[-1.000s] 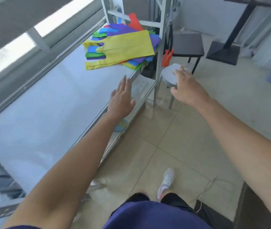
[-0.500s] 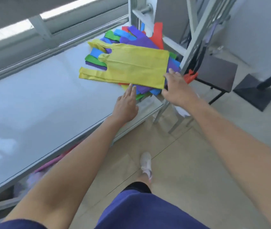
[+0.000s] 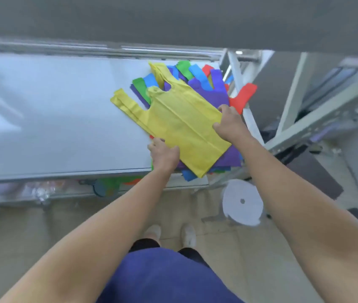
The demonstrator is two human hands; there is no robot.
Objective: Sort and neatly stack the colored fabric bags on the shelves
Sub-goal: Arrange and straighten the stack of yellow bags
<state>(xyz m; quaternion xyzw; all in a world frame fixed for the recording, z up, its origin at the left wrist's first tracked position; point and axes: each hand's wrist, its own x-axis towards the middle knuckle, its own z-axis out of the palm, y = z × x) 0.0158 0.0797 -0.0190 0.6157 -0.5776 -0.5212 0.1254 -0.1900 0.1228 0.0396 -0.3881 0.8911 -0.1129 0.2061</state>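
Left hand (image 3: 164, 154), right hand (image 3: 230, 125) both gripping yellow bag (image 3: 180, 123) atop mixed pile (image 3: 206, 84); shelf (image 3: 53, 119) sorting barely begun.

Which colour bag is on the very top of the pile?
The yellow bag. It lies flat over the purple, blue, green and red ones, which only peek out around it.

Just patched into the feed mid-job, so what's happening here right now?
A person stands at a white shelf holding a messy pile of coloured fabric bags. Both hands are on the yellow bag lying on top: the left hand at its near edge, the right hand at its right edge. Purple, blue, green and red bags stick out underneath, unsorted.
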